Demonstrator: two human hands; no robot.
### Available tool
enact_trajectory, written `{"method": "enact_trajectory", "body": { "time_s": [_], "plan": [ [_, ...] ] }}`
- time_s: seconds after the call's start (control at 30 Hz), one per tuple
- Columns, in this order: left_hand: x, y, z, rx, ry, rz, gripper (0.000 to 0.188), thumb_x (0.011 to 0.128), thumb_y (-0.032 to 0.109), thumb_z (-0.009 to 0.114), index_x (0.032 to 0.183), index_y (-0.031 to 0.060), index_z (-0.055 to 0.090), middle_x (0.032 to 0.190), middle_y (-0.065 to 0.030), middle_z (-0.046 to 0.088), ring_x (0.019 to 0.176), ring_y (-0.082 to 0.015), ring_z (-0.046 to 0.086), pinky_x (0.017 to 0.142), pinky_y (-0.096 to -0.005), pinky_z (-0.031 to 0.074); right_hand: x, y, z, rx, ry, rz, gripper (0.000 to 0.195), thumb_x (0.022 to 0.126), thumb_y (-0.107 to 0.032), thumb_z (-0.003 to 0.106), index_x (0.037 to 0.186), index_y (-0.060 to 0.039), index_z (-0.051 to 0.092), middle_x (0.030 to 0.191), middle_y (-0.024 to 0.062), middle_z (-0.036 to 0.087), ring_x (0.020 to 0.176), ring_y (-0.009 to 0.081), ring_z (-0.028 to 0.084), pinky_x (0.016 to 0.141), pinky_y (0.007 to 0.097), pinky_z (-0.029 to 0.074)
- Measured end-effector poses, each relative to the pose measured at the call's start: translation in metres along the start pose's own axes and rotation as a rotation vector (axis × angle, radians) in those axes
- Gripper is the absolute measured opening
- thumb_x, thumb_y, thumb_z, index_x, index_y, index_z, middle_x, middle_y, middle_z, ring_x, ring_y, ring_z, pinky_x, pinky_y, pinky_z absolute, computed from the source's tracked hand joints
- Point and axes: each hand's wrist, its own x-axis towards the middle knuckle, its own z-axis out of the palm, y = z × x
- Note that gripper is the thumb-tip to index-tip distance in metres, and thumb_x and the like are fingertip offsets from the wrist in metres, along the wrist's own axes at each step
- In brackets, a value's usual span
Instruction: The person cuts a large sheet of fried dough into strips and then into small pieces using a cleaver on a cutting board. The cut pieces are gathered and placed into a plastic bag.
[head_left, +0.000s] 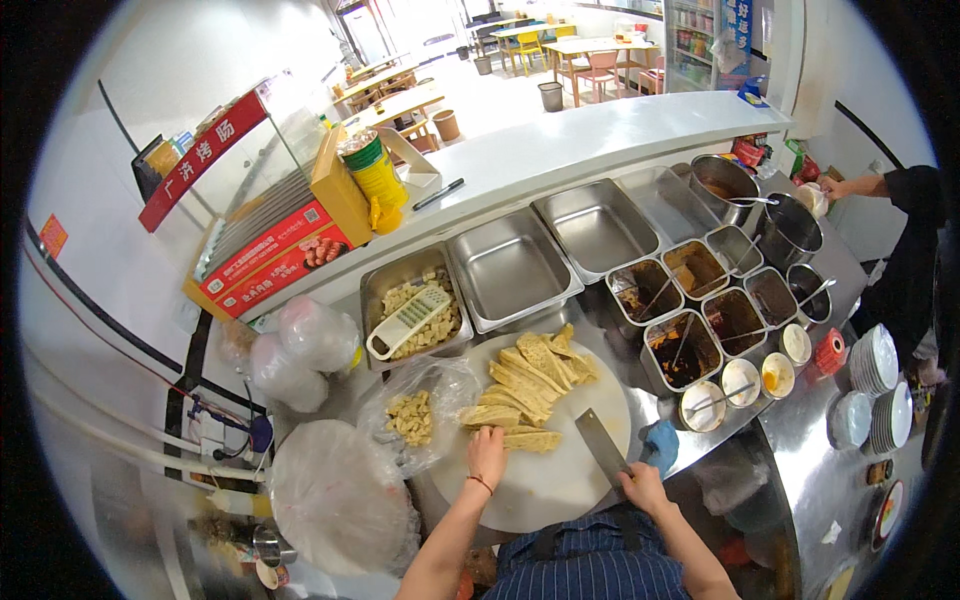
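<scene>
On a round white cutting board (517, 491) lie long yellowish slices of what looks like tofu or flatbread (525, 375). The fingers of my left hand (487, 457) rest on the near end of these slices; whether they grip one is hard to tell. My right hand (643, 486) is closed around the handle of a cleaver (600, 442), whose blade lies over the right part of the board, apart from the slices. Left of the board, small diced pieces (410, 418) sit in a clear plastic bag (375, 409).
A grater (409, 321) lies over diced pieces in a steel pan (367, 281). Empty steel pans (514, 270), sauce containers (684, 349) and bowls (703, 406) line the counter. A blue cloth (661, 446) sits right of the board. At far right is a co-worker's hand (831, 187).
</scene>
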Motion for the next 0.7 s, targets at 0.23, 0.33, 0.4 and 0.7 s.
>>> {"method": "enact_trajectory", "body": {
  "time_s": [0.23, 0.33, 0.4, 0.7],
  "plan": [
    [0.022, 0.014, 0.005, -0.02, 0.017, 0.146, 0.018, 0.084, 0.015, 0.061, 0.1, 0.0117, 0.068, 0.103, -0.009, 0.057, 0.102, -0.0294, 0.055, 0.088, -0.0423, 0.044, -0.003, -0.003, -0.004, -0.03, -0.035, 0.026, 0.021, 0.085, -0.017, 0.066, 0.083, 0.0035, 0.066, 0.087, 0.0251, 0.066, 0.084, 0.0441, 0.063, 0.075, 0.0489, 0.051],
    [0.021, 0.016, 0.008, 0.075, -0.086, 0.114, 0.014, 0.081, 0.013, 0.062, 0.092, 0.0107, 0.07, 0.107, -0.0094, 0.053, 0.106, -0.0285, 0.049, 0.092, -0.0411, 0.041, -0.004, -0.012, -0.007, -0.005, -0.041, 0.04, 0.02, 0.085, -0.016, 0.066, 0.083, 0.0032, 0.067, 0.086, 0.0255, 0.065, 0.083, 0.0442, 0.063, 0.074, 0.0492, 0.051],
    [0.013, 0.015, 0.008, 0.064, -0.013, 0.168, 0.013, 0.079, 0.014, 0.064, 0.09, 0.0097, 0.069, 0.105, -0.0103, 0.056, 0.102, -0.0298, 0.052, 0.09, -0.0422, 0.042, -0.006, -0.011, -0.005, -0.007, -0.019, 0.017, 0.021, 0.084, -0.017, 0.068, 0.084, 0.0037, 0.067, 0.085, 0.0256, 0.066, 0.082, 0.0444, 0.064, 0.072, 0.0484, 0.05],
    [-0.062, -0.051, -0.004, -0.456, -0.506, -0.322, 0.035, 0.075, 0.03, 0.071, 0.088, -0.0012, 0.064, 0.081, -0.0172, 0.067, 0.078, -0.0391, 0.064, 0.07, -0.0451, 0.051, -0.014, -0.016, -0.009, 0.011, -0.028, 0.063, 0.02, 0.085, -0.016, 0.065, 0.084, 0.0034, 0.067, 0.087, 0.0269, 0.065, 0.084, 0.0456, 0.063, 0.074, 0.0496, 0.05]
  ]
}}
